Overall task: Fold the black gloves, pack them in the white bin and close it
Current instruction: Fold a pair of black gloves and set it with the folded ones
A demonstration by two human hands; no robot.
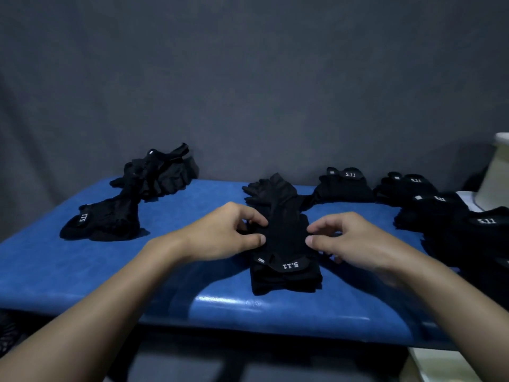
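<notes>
A pair of black gloves [285, 241] lies lengthwise in the middle of the blue table [82, 260], its cuff with a white "5.11" mark toward me. My left hand [225, 235] pinches the left edge of this pair between thumb and curled fingers. My right hand [347, 241] holds the right edge, thumb on top, fingers curled. Unfolded black gloves [129, 199] sprawl at the back left. Folded black gloves [429, 199] lie in a row and pile at the right. The white bin [495, 177] stands at the far right edge, only partly in view.
A dark grey cloth backdrop [248, 78] hangs behind the table. The table's front edge runs just below my forearms. A pale surface [440, 365] shows at the bottom right, below the table.
</notes>
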